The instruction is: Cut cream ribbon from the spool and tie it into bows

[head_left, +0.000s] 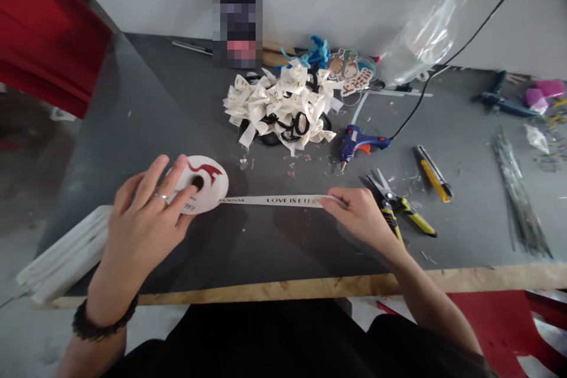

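Note:
My left hand [144, 215] rests flat on a white ribbon spool [204, 180] with a red mark, fingers spread over it. A strip of white ribbon [274, 201] printed with black words runs from the spool to the right along the grey table [266, 248]. My right hand [358, 215] pinches the free end of that ribbon near yellow-handled scissors [394, 204].
A heap of white ribbon bows and black hair ties [281, 109] lies behind the ribbon. A blue glue gun [361, 143], a yellow utility knife [433, 172], a bundle of thin wires [518, 195] and a plastic bag [425, 35] sit to the right. White sticks [66, 257] lie at the left edge.

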### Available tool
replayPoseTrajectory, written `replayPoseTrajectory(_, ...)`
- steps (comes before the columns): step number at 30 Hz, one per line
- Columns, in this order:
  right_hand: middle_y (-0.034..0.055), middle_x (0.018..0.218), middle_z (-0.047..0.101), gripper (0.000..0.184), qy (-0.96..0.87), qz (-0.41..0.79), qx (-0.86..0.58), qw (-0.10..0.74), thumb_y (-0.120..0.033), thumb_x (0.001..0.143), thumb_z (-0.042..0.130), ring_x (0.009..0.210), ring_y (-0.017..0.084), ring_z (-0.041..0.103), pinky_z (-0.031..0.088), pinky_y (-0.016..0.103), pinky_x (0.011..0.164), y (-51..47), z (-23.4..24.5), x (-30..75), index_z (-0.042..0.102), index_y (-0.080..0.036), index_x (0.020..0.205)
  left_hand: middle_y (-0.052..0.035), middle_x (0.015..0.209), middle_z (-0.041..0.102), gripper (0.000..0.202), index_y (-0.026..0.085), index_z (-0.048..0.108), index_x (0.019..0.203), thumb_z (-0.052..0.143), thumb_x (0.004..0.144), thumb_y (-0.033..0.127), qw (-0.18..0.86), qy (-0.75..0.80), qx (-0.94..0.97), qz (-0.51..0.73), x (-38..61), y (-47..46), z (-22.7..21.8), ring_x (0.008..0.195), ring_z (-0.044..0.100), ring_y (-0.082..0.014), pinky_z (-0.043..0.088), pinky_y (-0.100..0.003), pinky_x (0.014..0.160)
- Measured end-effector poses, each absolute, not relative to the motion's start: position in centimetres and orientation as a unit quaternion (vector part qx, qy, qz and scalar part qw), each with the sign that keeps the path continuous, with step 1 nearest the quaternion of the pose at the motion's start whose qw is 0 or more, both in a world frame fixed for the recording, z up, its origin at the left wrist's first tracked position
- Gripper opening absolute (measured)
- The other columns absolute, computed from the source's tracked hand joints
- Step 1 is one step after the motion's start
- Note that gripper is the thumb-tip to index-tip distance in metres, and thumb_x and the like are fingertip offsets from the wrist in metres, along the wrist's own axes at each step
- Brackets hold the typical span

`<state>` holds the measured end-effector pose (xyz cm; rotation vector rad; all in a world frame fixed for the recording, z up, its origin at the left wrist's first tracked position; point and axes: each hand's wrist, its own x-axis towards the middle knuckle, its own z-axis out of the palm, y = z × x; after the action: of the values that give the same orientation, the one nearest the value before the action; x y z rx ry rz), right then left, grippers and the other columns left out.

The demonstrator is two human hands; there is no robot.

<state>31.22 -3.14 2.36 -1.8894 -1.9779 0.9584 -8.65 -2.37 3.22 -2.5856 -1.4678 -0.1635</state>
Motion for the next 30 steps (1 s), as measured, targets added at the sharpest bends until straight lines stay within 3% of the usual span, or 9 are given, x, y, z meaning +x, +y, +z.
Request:
replayPoseTrajectory(3, -0.0049, 0.056, 0.036, 0.043, -0.705, 0.283, -0.647, 0.068, -0.040, 0.099, 0.056, 0.056, 0.013, 0.036, 0.028, 0.030, 0.059, -2.9, 2.9, 32.4, 0.043, -0.022, 0.063, -0.0110, 0.171, 0.041, 0.027, 0.021, 0.068, 0.121, 0.069, 0.095, 0.025, 0.107, -0.511, -0.852, -0.044, -8.7, -2.5, 3.4, 0.157, 0.042, -0.0447, 0.047, -0.067, 0.115)
replayPoseTrajectory(5, -0.0039, 0.055, 0.045, 0.039, -0.717, 0.219, -0.661, 0.037, -0.043, 0.099, 0.060, 0.055, 0.014, 0.043, 0.029, 0.031, 0.060, -2.7, 3.5, 33.3, 0.052, -0.023, 0.066, -0.0132, 0.169, 0.043, 0.019, 0.019, 0.068, 0.113, 0.069, 0.096, 0.028, 0.102, -0.517, -0.849, -0.033, -8.4, -2.5, 3.4, 0.156, 0.042, -0.0445, 0.046, -0.067, 0.116)
replayPoseTrajectory(8, -0.0008, 0.066, 0.066, 0.022, -0.695, 0.139, -0.702, 0.066, -0.044, 0.096, 0.068, 0.060, 0.019, 0.059, 0.034, 0.032, 0.061, -2.3, 4.1, 34.3, 0.069, -0.026, 0.082, -0.0155, 0.165, 0.050, 0.018, 0.018, 0.068, 0.107, 0.069, 0.098, 0.033, 0.087, -0.499, -0.861, -0.033, -7.8, -2.4, 3.1, 0.154, 0.046, -0.0436, 0.046, -0.066, 0.115)
replayPoseTrajectory(11, 0.0011, 0.078, 0.077, 0.013, -0.681, 0.120, -0.714, 0.105, -0.041, 0.093, 0.074, 0.067, 0.021, 0.068, 0.040, 0.033, 0.064, -2.0, 4.2, 35.0, 0.076, -0.028, 0.096, -0.0189, 0.162, 0.054, 0.024, 0.017, 0.068, 0.115, 0.067, 0.099, 0.034, 0.068, -0.490, -0.868, -0.034, -7.3, -2.6, 2.8, 0.152, 0.049, -0.0430, 0.046, -0.065, 0.114)
replayPoseTrajectory(17, 0.0007, 0.075, 0.078, 0.013, -0.685, 0.132, -0.710, 0.091, -0.042, 0.094, 0.075, 0.068, 0.023, 0.069, 0.042, 0.036, 0.066, -1.7, 4.0, 35.7, 0.082, -0.031, 0.091, -0.0206, 0.166, 0.048, 0.030, 0.018, 0.066, 0.125, 0.067, 0.100, 0.032, 0.031, -0.539, -0.841, -0.034, -7.5, -3.8, 3.3, 0.154, 0.045, -0.0474, 0.044, -0.068, 0.114)
replayPoseTrajectory(25, 0.0002, 0.064, 0.071, 0.021, -0.665, 0.157, -0.728, 0.057, -0.049, 0.094, 0.073, 0.060, 0.022, 0.061, 0.040, 0.037, 0.065, -1.5, 4.3, 37.4, 0.083, -0.031, 0.089, -0.0278, 0.165, 0.044, 0.043, 0.009, 0.061, 0.140, 0.060, 0.104, 0.033, 0.036, -0.536, -0.843, -0.029, -6.7, -5.1, 3.4, 0.154, 0.044, -0.0467, 0.045, -0.070, 0.111)
replayPoseTrajectory(30, 0.0008, 0.072, 0.074, 0.012, -0.637, 0.182, -0.739, 0.120, -0.041, 0.094, 0.075, 0.065, 0.020, 0.064, 0.044, 0.036, 0.069, -1.6, 5.3, 38.5, 0.081, -0.030, 0.095, -0.0297, 0.161, 0.049, 0.049, 0.005, 0.060, 0.144, 0.061, 0.102, 0.029, 0.001, -0.543, -0.838, -0.044, -5.9, -4.6, 3.3, 0.153, 0.045, -0.0484, 0.043, -0.068, 0.114)
